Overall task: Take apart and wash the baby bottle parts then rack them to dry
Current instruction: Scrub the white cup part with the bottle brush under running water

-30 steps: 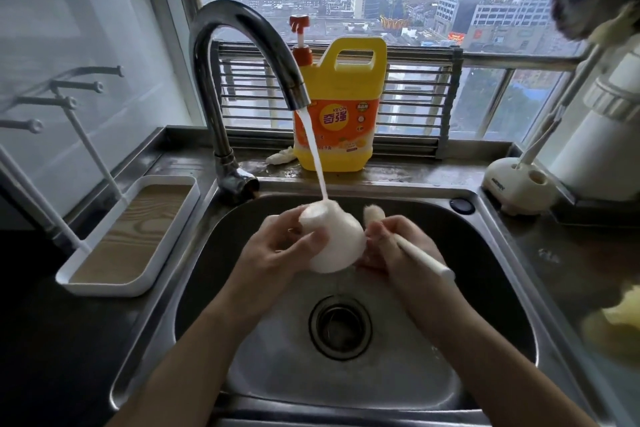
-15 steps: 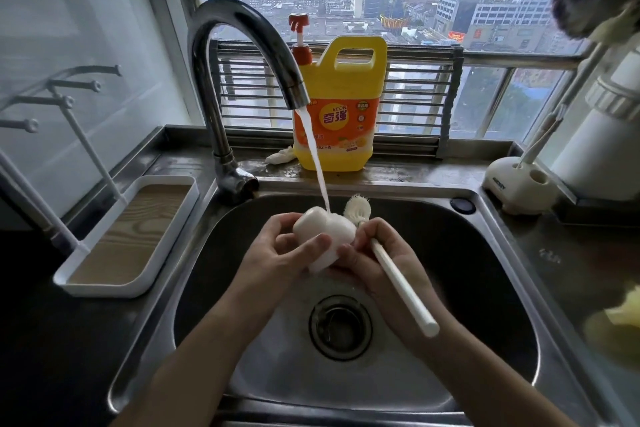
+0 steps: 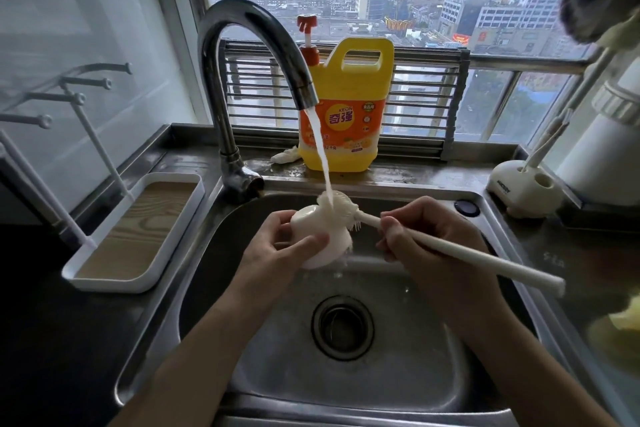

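Brush head is coming out into the stream, off the white bottle part.

The drying rack point(image 3: 104, 232) is sitting bare at left; the left hand point(image 3: 277, 250) is curling closed around the white bottle part point(image 3: 318, 239) over the sink point(image 3: 346, 374), while the right hand point(image 3: 429, 236), fingers wrapped on the brush point(image 3: 450, 250), is swinging its handle flatter than a moment ago. Likely rinsing now; racking is still ahead.
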